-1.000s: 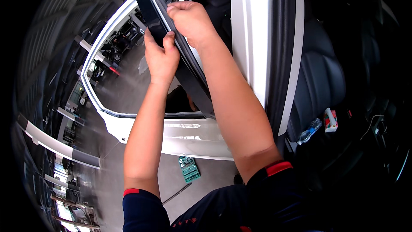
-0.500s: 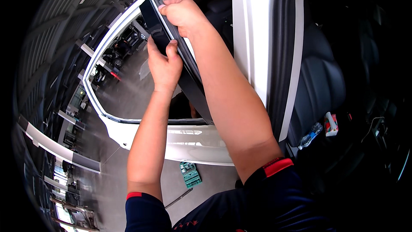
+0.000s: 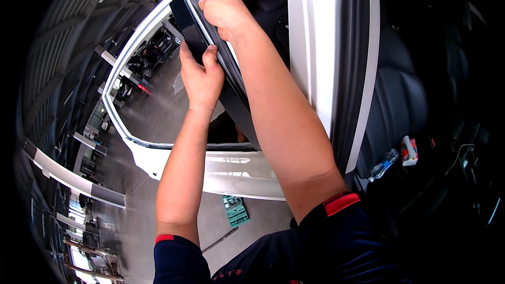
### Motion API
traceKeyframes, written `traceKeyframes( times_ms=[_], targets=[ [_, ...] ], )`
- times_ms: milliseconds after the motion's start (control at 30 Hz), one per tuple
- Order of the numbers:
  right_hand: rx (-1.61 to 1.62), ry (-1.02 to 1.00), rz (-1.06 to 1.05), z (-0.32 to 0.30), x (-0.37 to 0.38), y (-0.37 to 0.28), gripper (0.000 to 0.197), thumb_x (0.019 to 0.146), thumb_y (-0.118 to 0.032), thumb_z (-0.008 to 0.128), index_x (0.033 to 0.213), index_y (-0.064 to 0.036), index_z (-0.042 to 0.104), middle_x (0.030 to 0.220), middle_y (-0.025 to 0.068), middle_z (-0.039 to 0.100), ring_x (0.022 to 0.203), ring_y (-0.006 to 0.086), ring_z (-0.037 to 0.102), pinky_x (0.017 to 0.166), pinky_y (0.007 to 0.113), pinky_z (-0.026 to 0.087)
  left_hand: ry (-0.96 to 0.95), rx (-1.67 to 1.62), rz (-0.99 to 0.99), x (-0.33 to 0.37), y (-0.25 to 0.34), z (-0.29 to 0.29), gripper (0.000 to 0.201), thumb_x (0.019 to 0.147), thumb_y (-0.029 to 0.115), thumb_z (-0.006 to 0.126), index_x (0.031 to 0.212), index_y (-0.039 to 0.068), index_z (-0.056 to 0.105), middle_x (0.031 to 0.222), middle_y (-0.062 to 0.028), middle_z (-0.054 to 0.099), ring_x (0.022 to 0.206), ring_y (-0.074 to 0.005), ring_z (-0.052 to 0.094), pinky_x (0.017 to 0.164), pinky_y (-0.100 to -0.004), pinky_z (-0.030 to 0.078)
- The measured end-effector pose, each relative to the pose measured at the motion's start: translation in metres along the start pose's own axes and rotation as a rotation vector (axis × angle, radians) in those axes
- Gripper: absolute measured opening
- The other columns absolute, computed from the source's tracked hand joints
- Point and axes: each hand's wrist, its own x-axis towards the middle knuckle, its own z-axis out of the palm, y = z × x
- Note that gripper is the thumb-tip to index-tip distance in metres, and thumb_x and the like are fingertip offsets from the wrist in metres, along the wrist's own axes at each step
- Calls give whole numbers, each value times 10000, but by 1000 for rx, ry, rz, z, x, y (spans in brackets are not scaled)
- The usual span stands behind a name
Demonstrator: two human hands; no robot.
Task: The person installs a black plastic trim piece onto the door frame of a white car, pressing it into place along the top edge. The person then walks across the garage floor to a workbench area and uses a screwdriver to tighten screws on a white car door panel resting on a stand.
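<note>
Pinching dark seal [image 3: 215,32] nearer its top end now, upper centre, with right hand [image 3: 226,14]; clasping black trim [image 3: 189,25] with left hand [image 3: 202,81]; apparently working upward.

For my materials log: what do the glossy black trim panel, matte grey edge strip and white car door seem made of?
Trim panel: probably plastic, given its smooth sheen; coated metal possible. Edge strip: likely rubber, dull and soft-looking. Car door: glossy paint with bright reflections, presumably over metal.
</note>
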Motion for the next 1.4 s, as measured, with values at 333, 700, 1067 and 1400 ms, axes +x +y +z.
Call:
traceKeyframes(
  times_ms=[333,700,1067,1400],
  targets=[
    [-23,31,-44,9,40,-7,189,903,-56,698,1055,51,734,945,180,736,827,245,704,723,407,563,-7,-79,-2,3,7,8,670,936,270,620,1443,-135,451,1248,-315,659,1156,-356,664,1023,-389,486],
    [-122,-19,37,9,24,-7,254,1001,-128,638,1136,84,676,960,175,717,830,241,688,730,398,565,16,-9,0,-2,-2,0,711,936,303,625,1448,-151,435,1279,-341,631,1198,-393,637,1044,-405,473],
    [-255,33,114,11,11,-19,351,999,-228,603,1086,96,706,990,216,728,896,286,711,780,427,542,1,13,-29,-2,1,-1,687,948,304,608,1446,-141,445,1296,-346,625,1216,-390,629,1062,-403,457],
    [-177,47,82,14,17,-14,326,990,-208,595,1017,99,701,852,170,700,750,241,656,704,424,521,-3,24,-35,-2,6,-1,718,946,315,608,1453,-161,426,1317,-362,610,1248,-403,616,1081,-407,447]
  ],
)
